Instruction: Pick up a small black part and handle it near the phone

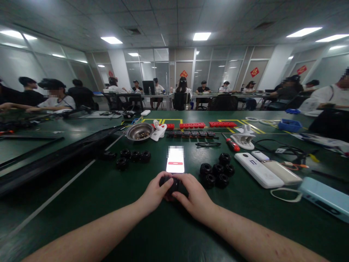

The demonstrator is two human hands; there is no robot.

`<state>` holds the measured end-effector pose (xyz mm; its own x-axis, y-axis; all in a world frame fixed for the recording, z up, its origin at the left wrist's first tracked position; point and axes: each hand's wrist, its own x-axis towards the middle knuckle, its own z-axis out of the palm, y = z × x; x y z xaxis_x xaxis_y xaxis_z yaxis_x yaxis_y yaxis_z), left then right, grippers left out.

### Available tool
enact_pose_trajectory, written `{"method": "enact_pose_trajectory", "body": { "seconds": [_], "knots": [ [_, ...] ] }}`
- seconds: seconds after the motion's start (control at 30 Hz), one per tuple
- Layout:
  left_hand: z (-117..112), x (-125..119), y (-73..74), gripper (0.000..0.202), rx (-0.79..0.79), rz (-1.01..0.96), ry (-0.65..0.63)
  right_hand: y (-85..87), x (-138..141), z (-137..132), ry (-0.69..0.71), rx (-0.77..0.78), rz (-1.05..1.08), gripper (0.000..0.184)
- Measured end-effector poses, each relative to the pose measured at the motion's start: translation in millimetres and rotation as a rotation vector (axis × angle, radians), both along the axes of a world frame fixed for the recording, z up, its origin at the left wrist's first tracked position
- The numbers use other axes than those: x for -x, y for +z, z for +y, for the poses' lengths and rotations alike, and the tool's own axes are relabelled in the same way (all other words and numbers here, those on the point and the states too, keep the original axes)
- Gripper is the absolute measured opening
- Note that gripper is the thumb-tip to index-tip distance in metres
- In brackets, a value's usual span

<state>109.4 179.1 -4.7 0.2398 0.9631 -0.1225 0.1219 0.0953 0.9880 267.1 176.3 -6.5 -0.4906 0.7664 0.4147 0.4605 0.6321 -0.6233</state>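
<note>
My left hand (152,191) and my right hand (195,196) meet in front of me, fingers closed around a black rounded part (172,186). It resembles the black wheels nearby, though my fingers cover much of it. Just beyond my hands is a phone (175,168) with a lit white screen and a red button. To the left lie several black wheels (135,155) in a loose cluster. A second group of black wheels (218,169) sits to the right, close to my right hand.
Farther back are a metal bowl (140,132) with small parts, red trays (192,125), a row of black parts (192,134) and a screwdriver (232,143). White power banks (259,171) and a light-blue device (325,198) lie right; a long black piece (60,156) left. People sit beyond.
</note>
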Motion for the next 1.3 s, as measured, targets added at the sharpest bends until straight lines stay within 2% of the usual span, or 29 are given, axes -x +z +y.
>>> {"method": "enact_pose_trajectory", "body": {
  "seconds": [0.13,0.33,0.43,0.6,0.73,0.87,0.97,1.1,1.23,1.3],
  "knots": [
    [-2.5,-2.5,2.7,0.028,-0.004,-0.029,0.012,1.4,0.5,-2.3,-0.038,0.021,-0.021,0.042],
    [-4.1,-0.7,1.4,0.027,-0.02,-0.046,-0.03,-0.3,0.0,-1.8,-0.07,0.078,-0.086,0.026],
    [-2.5,0.5,0.4,0.027,-0.008,-0.026,-0.044,-0.9,-0.4,-1.0,-0.045,0.049,-0.048,0.03],
    [0.4,-0.1,0.5,0.027,0.02,-0.023,0.0,2.0,-0.3,-1.8,-0.005,-0.002,-0.017,0.043],
    [-1.3,0.0,0.3,0.024,0.0,-0.057,-0.017,2.9,-0.2,-3.0,-0.062,0.047,-0.063,0.038],
    [-4.7,1.2,0.2,0.024,-0.022,-0.033,-0.037,1.5,-0.4,-3.0,-0.06,0.09,-0.106,0.032],
    [-4.1,1.2,-0.7,0.025,-0.024,-0.017,-0.032,0.6,-0.2,-2.4,-0.043,0.089,-0.085,0.034],
    [0.6,-0.1,-3.4,0.027,-0.014,-0.015,0.017,0.5,0.4,-2.5,0.015,0.013,-0.028,0.045],
    [1.7,-0.8,-3.4,0.025,-0.008,-0.039,0.019,0.4,0.3,-2.6,-0.057,0.034,-0.034,0.048],
    [0.8,-0.5,-2.7,0.025,-0.012,-0.034,0.012,0.4,0.2,-2.4,-0.086,0.067,-0.069,0.043]
  ]
}}
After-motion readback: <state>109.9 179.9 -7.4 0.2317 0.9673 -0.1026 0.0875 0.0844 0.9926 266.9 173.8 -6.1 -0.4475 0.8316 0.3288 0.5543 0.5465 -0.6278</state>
